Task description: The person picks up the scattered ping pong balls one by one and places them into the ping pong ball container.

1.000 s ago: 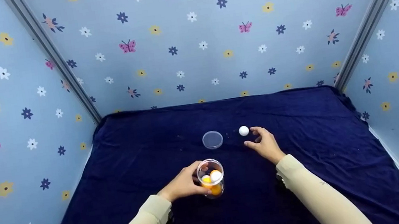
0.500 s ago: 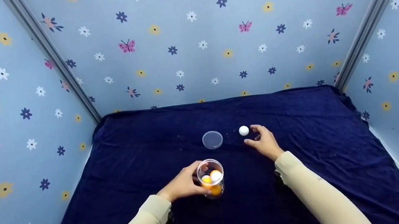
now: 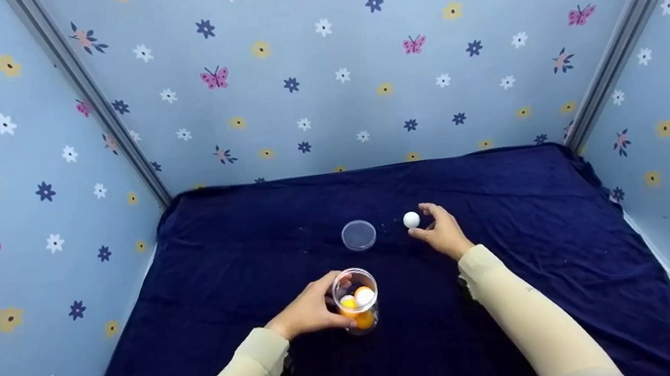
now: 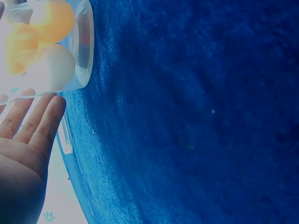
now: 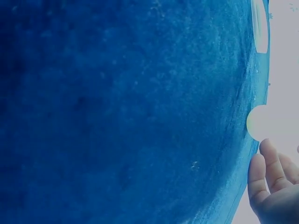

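My left hand (image 3: 309, 309) grips a clear plastic jar (image 3: 359, 310) from its left side, thumb at the front; the jar's mouth is uncovered. Inside, the left wrist view shows two orange ping-pong balls (image 4: 52, 21) and a white one (image 4: 55, 67). A loose white ping-pong ball (image 3: 411, 220) lies on the cloth, to the right of a clear round lid (image 3: 359, 236). Just right of that ball is my right hand (image 3: 445, 235), its thumb and fingers spread apart around the ball's near and right sides. Whether the thumb touches it, I cannot tell.
A dark blue velvety cloth (image 3: 251, 245) covers the table, with wrinkles on the right. Flower-patterned blue walls (image 3: 316, 53) enclose it at the back and both sides, with grey metal posts (image 3: 93, 97) at the corners.
The right hand has shifted slightly, so its thumb now appears at the ball's lower edge and its fingers a little farther back. Left hand, jar and lid stay in place.
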A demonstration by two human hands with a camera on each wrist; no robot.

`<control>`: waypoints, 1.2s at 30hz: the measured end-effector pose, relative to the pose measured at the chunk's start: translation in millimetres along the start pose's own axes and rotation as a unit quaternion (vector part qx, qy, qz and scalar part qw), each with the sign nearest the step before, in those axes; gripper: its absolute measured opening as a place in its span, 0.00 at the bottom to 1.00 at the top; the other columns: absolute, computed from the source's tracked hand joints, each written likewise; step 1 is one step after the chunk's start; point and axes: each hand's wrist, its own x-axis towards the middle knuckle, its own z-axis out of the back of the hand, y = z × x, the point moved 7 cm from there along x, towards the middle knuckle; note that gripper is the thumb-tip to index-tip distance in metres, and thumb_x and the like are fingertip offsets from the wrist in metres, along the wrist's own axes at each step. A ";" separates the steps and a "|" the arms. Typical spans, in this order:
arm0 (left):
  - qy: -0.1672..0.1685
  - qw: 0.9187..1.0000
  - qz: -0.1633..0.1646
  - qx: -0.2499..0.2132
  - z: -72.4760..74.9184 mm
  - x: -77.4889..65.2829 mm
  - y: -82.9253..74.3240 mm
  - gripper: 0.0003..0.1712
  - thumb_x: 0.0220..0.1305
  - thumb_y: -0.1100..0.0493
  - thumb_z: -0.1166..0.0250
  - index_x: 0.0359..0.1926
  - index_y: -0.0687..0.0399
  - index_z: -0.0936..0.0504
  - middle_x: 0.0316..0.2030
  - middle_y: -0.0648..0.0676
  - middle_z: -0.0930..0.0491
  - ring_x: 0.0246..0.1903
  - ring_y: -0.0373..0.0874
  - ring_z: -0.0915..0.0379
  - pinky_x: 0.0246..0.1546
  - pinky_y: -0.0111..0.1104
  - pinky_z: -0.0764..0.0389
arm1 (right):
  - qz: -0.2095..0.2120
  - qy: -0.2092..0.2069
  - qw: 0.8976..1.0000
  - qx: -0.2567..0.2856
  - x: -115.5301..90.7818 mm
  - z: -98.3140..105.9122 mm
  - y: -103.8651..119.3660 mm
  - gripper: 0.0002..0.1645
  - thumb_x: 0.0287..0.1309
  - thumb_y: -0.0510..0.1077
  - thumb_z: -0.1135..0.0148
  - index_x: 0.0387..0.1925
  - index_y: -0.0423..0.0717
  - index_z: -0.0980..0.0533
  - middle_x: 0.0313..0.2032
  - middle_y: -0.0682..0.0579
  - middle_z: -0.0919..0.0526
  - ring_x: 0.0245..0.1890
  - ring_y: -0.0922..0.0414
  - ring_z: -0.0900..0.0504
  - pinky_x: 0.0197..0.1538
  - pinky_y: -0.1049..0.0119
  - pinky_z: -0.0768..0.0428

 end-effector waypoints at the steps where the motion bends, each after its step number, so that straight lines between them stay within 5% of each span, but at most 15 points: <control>1: 0.000 1.000 0.000 0.001 -0.2 -0.2 -0.2 0.49 0.50 0.57 0.11 0.71 0.62 0.25 0.65 0.66 0.18 0.62 0.60 0.16 0.58 0.34 0.12 | -0.002 0.004 1.000 0.001 0.7 -1.0 -0.7 0.43 0.66 0.43 0.24 0.76 0.32 0.31 0.68 0.30 0.23 0.48 0.40 0.13 0.54 0.46 0.12; 12: 0.005 1.000 -0.009 0.005 -1.1 -0.2 1.7 0.50 0.51 0.55 0.12 0.71 0.64 0.25 0.65 0.67 0.18 0.65 0.63 0.19 0.59 0.40 0.11 | -0.015 0.026 1.000 -0.008 2.9 -11.7 -9.0 0.44 0.68 0.41 0.25 0.79 0.33 0.34 0.73 0.29 0.27 0.66 0.33 0.21 0.70 0.39 0.22; 25: 0.000 1.000 -0.010 -0.003 1.3 -1.0 2.2 0.49 0.50 0.56 0.11 0.71 0.63 0.25 0.65 0.66 0.18 0.65 0.60 0.19 0.58 0.34 0.12 | -0.021 0.053 0.997 -0.047 7.7 -17.8 -10.0 0.44 0.73 0.43 0.31 0.82 0.36 0.38 0.80 0.32 0.34 0.79 0.32 0.34 0.82 0.39 0.35; 36: -0.001 1.000 -0.005 0.000 0.3 -1.4 1.0 0.50 0.50 0.55 0.11 0.71 0.63 0.25 0.64 0.66 0.17 0.62 0.60 0.17 0.58 0.33 0.12 | 0.019 0.041 0.994 -0.103 3.9 -21.3 -2.7 0.39 0.72 0.42 0.31 0.79 0.39 0.32 0.74 0.32 0.28 0.73 0.29 0.30 0.74 0.30 0.30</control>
